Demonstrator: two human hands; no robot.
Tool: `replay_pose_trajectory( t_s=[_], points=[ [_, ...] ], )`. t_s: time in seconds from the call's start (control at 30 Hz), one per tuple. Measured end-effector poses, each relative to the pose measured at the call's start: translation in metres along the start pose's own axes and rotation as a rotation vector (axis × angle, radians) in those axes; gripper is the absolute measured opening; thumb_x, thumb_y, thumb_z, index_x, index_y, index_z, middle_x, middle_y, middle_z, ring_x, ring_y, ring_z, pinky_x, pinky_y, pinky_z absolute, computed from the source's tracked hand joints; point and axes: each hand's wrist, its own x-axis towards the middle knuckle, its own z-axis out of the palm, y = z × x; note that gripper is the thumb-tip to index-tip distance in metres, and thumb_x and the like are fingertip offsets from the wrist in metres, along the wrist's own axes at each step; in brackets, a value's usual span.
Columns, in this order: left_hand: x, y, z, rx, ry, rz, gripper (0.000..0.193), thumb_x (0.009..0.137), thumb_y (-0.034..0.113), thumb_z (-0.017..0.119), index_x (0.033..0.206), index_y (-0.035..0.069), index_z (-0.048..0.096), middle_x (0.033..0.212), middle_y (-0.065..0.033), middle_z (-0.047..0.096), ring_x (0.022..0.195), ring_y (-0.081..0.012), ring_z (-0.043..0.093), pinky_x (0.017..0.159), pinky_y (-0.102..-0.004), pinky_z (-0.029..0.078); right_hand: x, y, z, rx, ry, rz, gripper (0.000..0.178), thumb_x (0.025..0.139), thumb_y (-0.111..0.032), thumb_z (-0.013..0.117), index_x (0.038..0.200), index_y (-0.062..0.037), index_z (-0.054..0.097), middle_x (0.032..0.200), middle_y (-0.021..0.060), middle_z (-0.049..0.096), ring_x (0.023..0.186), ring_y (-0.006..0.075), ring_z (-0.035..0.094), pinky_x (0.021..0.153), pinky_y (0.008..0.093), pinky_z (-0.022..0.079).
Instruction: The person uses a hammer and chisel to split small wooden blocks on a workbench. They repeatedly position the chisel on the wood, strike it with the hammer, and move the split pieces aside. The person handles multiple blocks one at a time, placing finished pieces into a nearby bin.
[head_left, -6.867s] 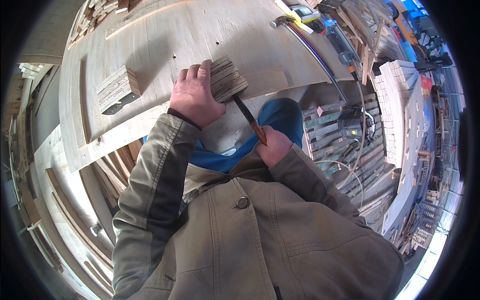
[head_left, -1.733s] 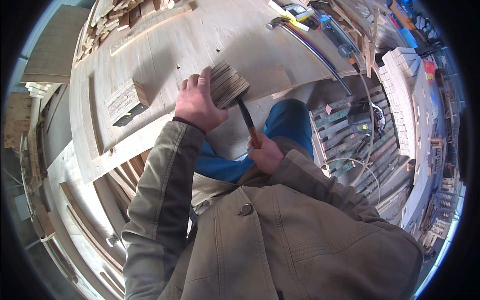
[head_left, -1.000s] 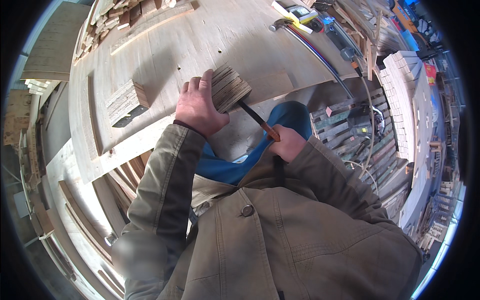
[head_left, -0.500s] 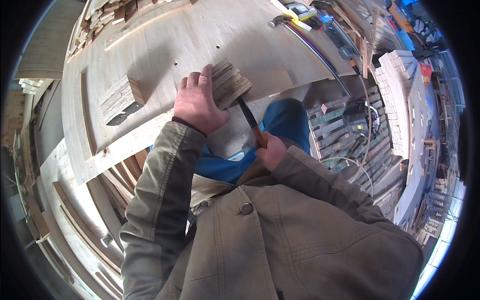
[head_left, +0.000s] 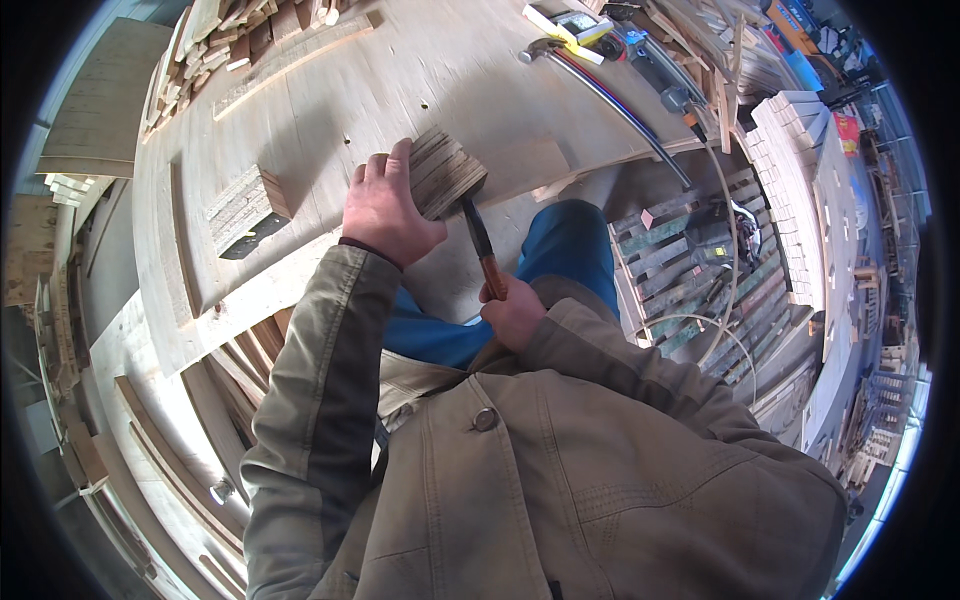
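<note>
Pale plywood (head_left: 460,50) lies under our work, and our right hand (head_left: 513,313) is wrapped round a brown-handled tool (head_left: 478,232) whose long axis points away from us, leaning slightly left, its far end hidden by a layered wood block (head_left: 448,170). Our left hand (head_left: 388,210) clasps that block at the plywood's near edge; we judge this a bracing step, the next move calling for a steady hold.

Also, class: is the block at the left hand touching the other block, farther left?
Apart: the head view shows the left hand and a strip of tabletop between the held block and the left block.
</note>
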Motion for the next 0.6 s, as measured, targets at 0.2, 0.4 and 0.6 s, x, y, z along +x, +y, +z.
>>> replay_pose_trajectory(
  t_s=[0.2,0.4,0.6],
  points=[
    [0.0,0.001,-0.001,-0.002,-0.025,-0.017,0.107,0.065,0.029,0.088,0.158,0.0,0.043,0.137,-0.0236,0.06,0.131,-0.0433,0.057,0.118,-0.0482,0.046,0.007,0.01,-0.009,-0.015,-0.043,0.003,0.021,0.086,-0.003,0.066,0.105,-0.0054,0.058,0.084,0.0026,0.056,0.073,0.0141,0.055,0.065,0.0337,0.045],
    [0.001,0.001,-0.003,-0.009,-0.038,-0.022,0.105,0.066,0.028,0.086,0.157,0.0,0.043,0.137,-0.0237,0.06,0.132,-0.0426,0.056,0.12,-0.0475,0.045,0.006,0.015,-0.014,0.082,-0.109,0.02,0.042,0.091,-0.004,0.066,0.132,-0.0019,0.056,0.09,0.0045,0.061,0.077,0.0139,0.059,0.069,0.0329,0.049],
    [-0.001,0.001,-0.002,-0.016,-0.025,-0.016,0.104,0.066,0.027,0.085,0.157,-0.001,0.043,0.137,-0.0236,0.06,0.133,-0.0414,0.056,0.122,-0.0459,0.042,0.001,0.008,-0.02,0.278,-0.168,0.072,0.054,0.094,-0.001,0.063,0.146,0.0014,0.049,0.103,0.0096,0.068,0.085,0.0179,0.066,0.079,0.0314,0.051]
  ],
)
